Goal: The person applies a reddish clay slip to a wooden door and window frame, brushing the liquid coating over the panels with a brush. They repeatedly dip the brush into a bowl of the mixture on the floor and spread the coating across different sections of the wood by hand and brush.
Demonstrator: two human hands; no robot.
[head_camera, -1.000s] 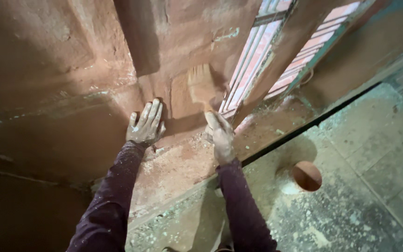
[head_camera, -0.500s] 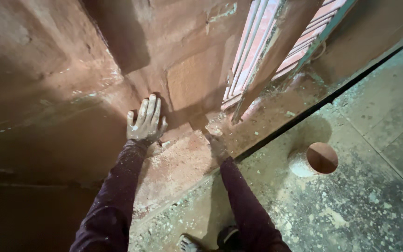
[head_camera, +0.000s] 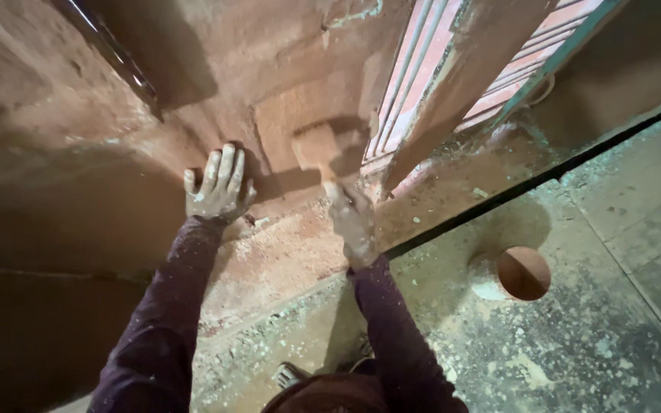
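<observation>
Nearest the camera, two dark purple sleeves [head_camera: 170, 321] reaching forward over a dusty, speckled concrete floor [head_camera: 590, 329], with the toe of a sandal [head_camera: 288, 375] just below between them. To the right on that floor, a short round pipe opening [head_camera: 515, 273], pale rim and reddish inside, well apart from both arms.

Farther out, the right hand [head_camera: 352, 222], dusted pale, its grip pressed closed around the handle of a wide flat brush [head_camera: 316, 151]. Brush head coated in red-brown dust, laid against the reddish plastered wall [head_camera: 55, 138] just beside the window frame; whether the bristles touch the plaster cannot be told for sure, though a shadow sits right behind them.

Left of that, at about the same depth, the left hand [head_camera: 218, 187], grip spread wide, fingers splayed and palm flat against the wall, holding nothing. Loose reddish grit along the ledge [head_camera: 284, 252] between hand and floor.

Farthest, upper right, a barred window [head_camera: 422, 84] with pale metal rods and a slanted red-brown post across it.
</observation>
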